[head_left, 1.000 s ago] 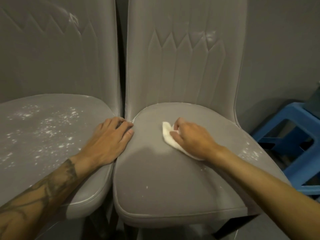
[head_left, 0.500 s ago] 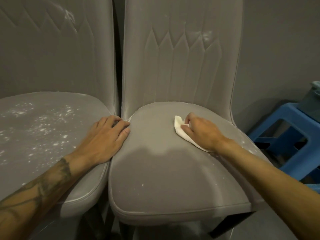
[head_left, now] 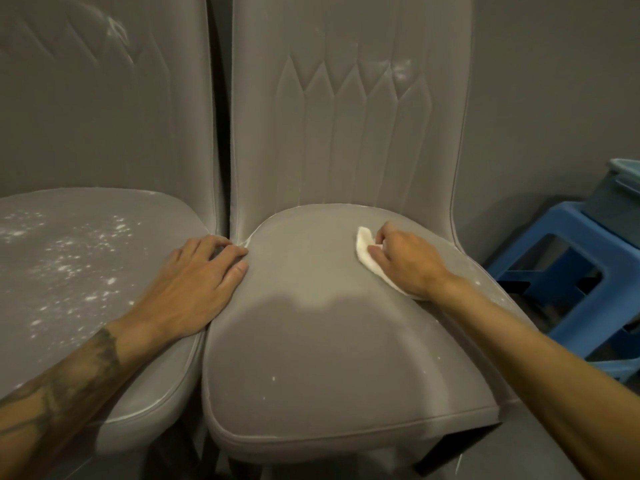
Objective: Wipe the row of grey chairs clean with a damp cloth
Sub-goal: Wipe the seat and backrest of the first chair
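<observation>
Two grey padded chairs stand side by side. The right chair (head_left: 322,358) has a mostly wiped seat with a few white specks near the front. My right hand (head_left: 405,261) holds a white cloth (head_left: 363,249) with curled fingers and presses it on the back right of that seat. The left chair (head_left: 86,271) is covered in white powder spots. My left hand (head_left: 197,285) rests flat on the left chair's right edge, fingertips at the gap between the seats.
A blue plastic stool (head_left: 568,289) stands right of the right chair, with a blue-grey bin (head_left: 620,199) on top. A grey wall (head_left: 547,98) runs behind. White smears mark both backrests.
My right hand has slid the cloth to the right and toward the back of the seat. My left hand has stayed on the left chair's edge.
</observation>
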{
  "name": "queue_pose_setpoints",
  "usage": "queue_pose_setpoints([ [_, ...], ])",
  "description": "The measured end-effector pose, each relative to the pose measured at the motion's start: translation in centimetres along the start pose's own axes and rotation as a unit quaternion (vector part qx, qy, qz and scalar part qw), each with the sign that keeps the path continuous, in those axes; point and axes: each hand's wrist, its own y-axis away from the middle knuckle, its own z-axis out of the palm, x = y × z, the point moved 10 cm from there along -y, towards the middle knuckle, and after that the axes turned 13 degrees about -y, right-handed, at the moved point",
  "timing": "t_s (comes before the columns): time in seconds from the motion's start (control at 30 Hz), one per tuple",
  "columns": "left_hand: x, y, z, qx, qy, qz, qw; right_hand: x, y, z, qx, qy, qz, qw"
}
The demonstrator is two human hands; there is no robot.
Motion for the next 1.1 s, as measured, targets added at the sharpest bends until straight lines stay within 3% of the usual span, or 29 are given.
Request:
queue_pose_setpoints([
  [0.13, -0.1, 0.0, 0.2, -0.005, 0.003, 0.002, 1.0, -5.7, 6.2, 2.3, -0.042, -0.07, -0.157, 0.984],
  [0.2, -0.1, 0.0, 0.2, -0.007, 0.001, 0.002, 1.0, -5.4, 7.3, 1.9, -0.074, -0.07, -0.174, 0.979],
  [0.27, -0.1, 0.0, 0.2, -0.01, 0.002, 0.0, 1.0, -2.2, 5.1, 0.6, -0.066, -0.028, -0.133, 0.989],
  [0.37, 0.1, 0.0, 0.1, -0.012, -0.003, 0.0, 1.0, 4.1, 1.2, -2.7, -0.014, -0.006, 0.034, 0.999],
  [0.4, 0.1, 0.1, 0.1, -0.014, -0.003, -0.002, 1.0, 4.7, 0.7, -2.9, 0.001, -0.01, 0.054, 0.999],
  [0.47, 0.0, 0.0, 0.1, -0.015, -0.002, -0.003, 1.0, 3.4, 1.3, -1.9, 0.01, -0.01, 0.011, 1.0],
  [0.53, 0.0, 0.0, 0.1, -0.015, 0.001, -0.001, 1.0, 0.8, 3.8, -0.4, -0.013, -0.036, -0.074, 0.997],
  [0.6, -0.1, 0.0, 0.1, -0.012, 0.001, -0.002, 1.0, 1.0, 4.8, -0.1, -0.048, -0.047, -0.1, 0.993],
  [0.77, 0.0, 0.0, 0.2, -0.019, -0.006, -0.001, 1.0, 9.2, -0.3, -3.8, 0.007, -0.005, 0.053, 0.999],
  [0.97, 0.2, 0.1, -0.1, -0.015, -0.002, 0.0, 1.0, 7.0, 3.1, -1.8, -0.021, -0.023, -0.047, 0.998],
  [1.1, 0.3, 0.2, -0.3, -0.015, -0.004, -0.003, 1.0, 11.2, -0.1, -4.4, -0.004, -0.013, 0.045, 0.999],
])
